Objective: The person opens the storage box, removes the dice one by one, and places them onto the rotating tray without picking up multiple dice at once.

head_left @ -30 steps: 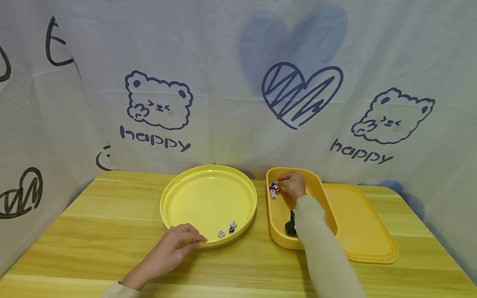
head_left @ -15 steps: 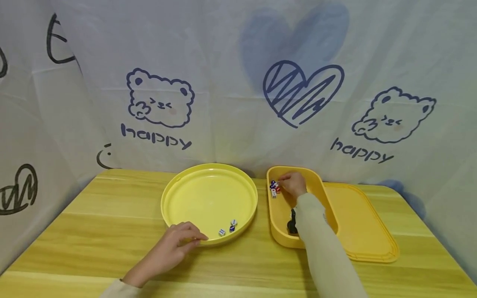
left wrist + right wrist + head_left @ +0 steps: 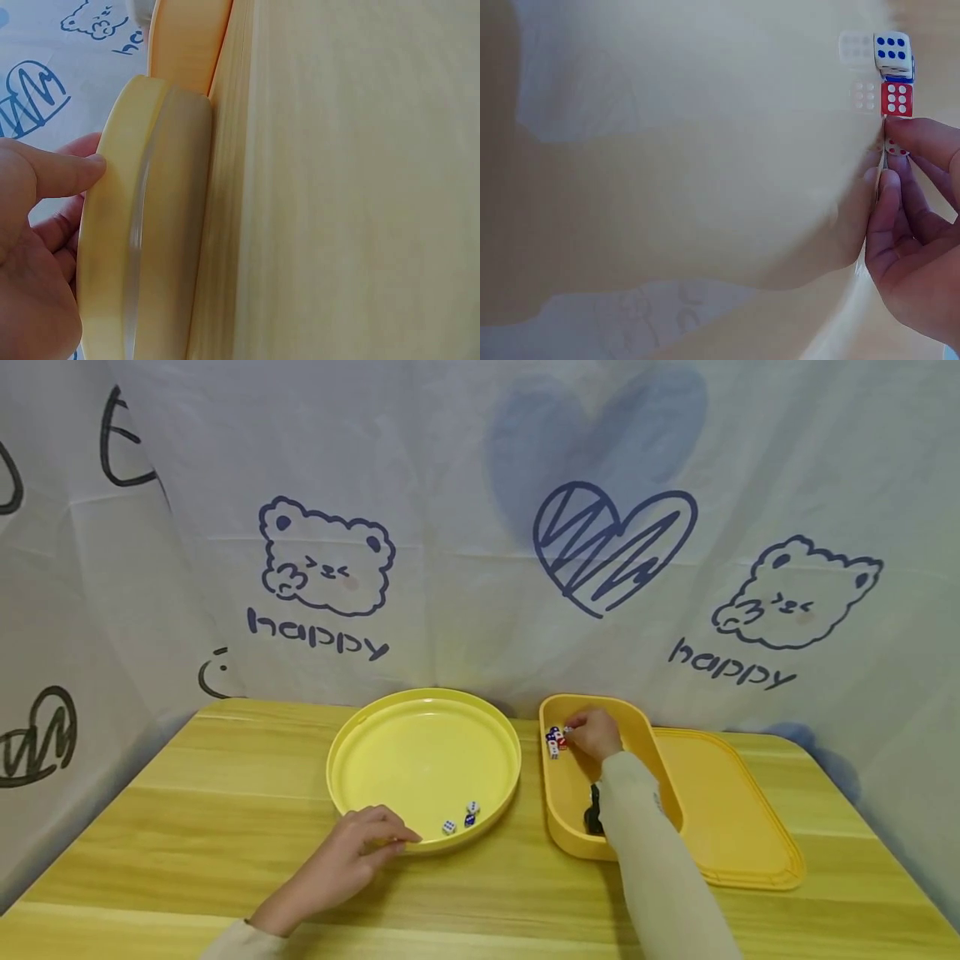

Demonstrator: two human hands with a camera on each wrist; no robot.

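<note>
My left hand (image 3: 360, 858) grips the near rim of a round yellow tray (image 3: 420, 693), thumb outside the wall and fingers inside, as the left wrist view shows. Two white dice (image 3: 448, 827) and a blue die (image 3: 470, 819) lie inside near that rim. My right hand (image 3: 596, 734) is down in the orange-yellow box (image 3: 561, 833) on the right. Its fingertips pinch a white die with red dots (image 3: 895, 147), partly hidden by them. Beside them sit a red die (image 3: 897, 99), a white die with blue dots (image 3: 892, 52) and more dice.
A black object (image 3: 594, 817) lies at the box's near end, partly covered by my right sleeve. A flat yellow lid (image 3: 738, 810) rests on the wooden table (image 3: 187, 827) right of the box. A printed cloth (image 3: 465, 568) hangs behind the table.
My right hand has drawn slightly right from the dice cluster, and a white die now shows at its fingertips. The left hand keeps its hold on the tray rim.
</note>
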